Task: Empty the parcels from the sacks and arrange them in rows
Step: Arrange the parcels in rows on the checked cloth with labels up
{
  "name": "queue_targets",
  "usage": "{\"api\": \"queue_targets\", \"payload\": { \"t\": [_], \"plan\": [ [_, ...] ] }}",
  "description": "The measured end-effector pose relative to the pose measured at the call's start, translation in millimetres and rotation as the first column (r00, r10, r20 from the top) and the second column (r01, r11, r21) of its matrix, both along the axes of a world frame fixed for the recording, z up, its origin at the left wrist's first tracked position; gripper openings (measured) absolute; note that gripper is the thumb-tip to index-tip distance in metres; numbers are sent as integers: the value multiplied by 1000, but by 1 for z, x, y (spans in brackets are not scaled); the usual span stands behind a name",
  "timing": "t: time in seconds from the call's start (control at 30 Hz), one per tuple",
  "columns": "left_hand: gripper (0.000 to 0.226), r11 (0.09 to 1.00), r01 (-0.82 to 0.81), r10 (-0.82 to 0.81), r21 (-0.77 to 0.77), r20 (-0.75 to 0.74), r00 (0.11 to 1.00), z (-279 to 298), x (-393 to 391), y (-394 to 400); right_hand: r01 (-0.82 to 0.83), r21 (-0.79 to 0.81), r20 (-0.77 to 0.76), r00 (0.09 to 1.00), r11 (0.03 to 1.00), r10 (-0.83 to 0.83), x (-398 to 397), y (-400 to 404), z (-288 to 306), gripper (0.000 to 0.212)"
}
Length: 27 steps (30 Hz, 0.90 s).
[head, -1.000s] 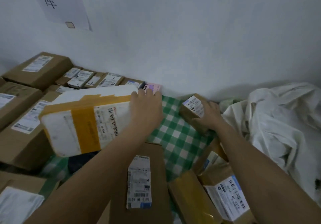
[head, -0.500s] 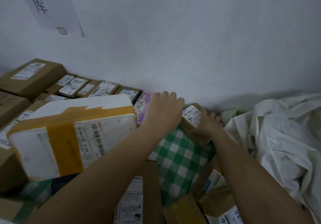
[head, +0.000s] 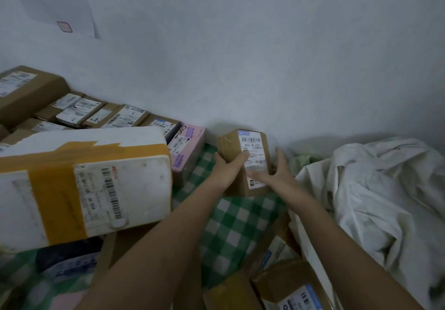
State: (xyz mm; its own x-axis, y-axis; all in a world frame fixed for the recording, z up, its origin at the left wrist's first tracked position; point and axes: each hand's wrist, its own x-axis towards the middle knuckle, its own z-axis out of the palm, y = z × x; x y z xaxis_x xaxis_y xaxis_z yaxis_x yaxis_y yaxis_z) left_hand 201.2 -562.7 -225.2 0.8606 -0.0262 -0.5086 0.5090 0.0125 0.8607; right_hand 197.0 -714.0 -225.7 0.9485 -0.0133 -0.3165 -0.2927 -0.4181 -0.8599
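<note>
1. Object in hand: a small brown cardboard parcel [head: 243, 158] with a white shipping label on top, at the far edge of the green checked cloth [head: 231, 215], close to the wall [head: 265, 57] and just right of the pink box [head: 187, 148] that ends the back row.
2. Left hand [head: 227, 165]: fingers curled round the parcel's left side, thumb on the label face. It grips the parcel.
3. Right hand [head: 274, 172]: fingers spread and straight against the parcel's right edge and near end, steadying, not clasping.
4. Whether the parcel rests on the cloth or is slightly lifted cannot be told; it sits tilted.
5. Judgement: the step is seating this parcel as the next item in the back row.
6. Recommended: square it to the pink box, slide it left to close the gap, and keep the label upward like its neighbours.
7. Risk: the large white foam box [head: 84, 184] leans at the left; keep the left forearm off it.
8. The crumpled white sack [head: 380, 189] lies at the right, clear of the slot.
</note>
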Motion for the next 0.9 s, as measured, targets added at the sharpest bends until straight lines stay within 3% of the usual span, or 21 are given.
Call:
{"api": "queue_targets", "payload": {
  "t": [0.13, 0.2, 0.23, 0.27, 0.33, 0.37, 0.47, 0.57, 0.63, 0.73, 0.8, 0.9],
  "plan": [
    [60, 999, 40, -40, -10, 28, 999, 8, 4, 11, 49, 410, -238, 970, 911, 55, -4, -10, 8, 57],
    [54, 990, 92, -97, 107, 45, 994, 16, 3, 13, 97, 527, -309, 947, 844, 85, -6, -7, 5, 38],
    [51, 957, 115, -139, 266, 73, 988, 23, 1, 13, 107, 552, -311, 946, 827, 86, -6, -5, 0, 37],
    [47, 860, 139, -224, 492, 119, 967, 33, -3, 14, 106, 562, -306, 948, 820, 87, -5, -1, -3, 40],
    [37, 508, 57, -459, 860, 214, 862, 58, -12, 15, 87, 520, -295, 952, 850, 83, 1, 9, -10, 50],
    [30, 369, -30, -549, 929, 243, 800, 75, -18, 19, 81, 485, -304, 949, 871, 80, 5, 17, -16, 52],
    [26, 126, -247, -679, 961, 265, 685, 116, -31, 41, 126, 383, -335, 942, 915, 11, 18, 41, -27, 55],
    [47, -27, -239, -683, 971, 157, 714, 127, -33, 76, 245, 402, -341, 934, 882, -104, 27, 68, -39, 81],
    [60, -61, -130, -651, 990, 59, 757, 121, -33, 97, 291, 412, -308, 936, 863, -168, 29, 83, -44, 89],
    [68, 2, -1, -603, 1000, 2, 798, 106, -32, 116, 215, 348, -173, 971, 912, -163, 23, 89, -45, 83],
    [75, 54, 16, -582, 998, 18, 813, 100, -32, 122, 108, 271, -40, 994, 956, -101, 19, 85, -47, 83],
    [75, 81, -54, -582, 995, 91, 808, 96, -33, 120, -112, 45, 110, 988, 993, 107, 17, 81, -54, 106]
  ]
}}
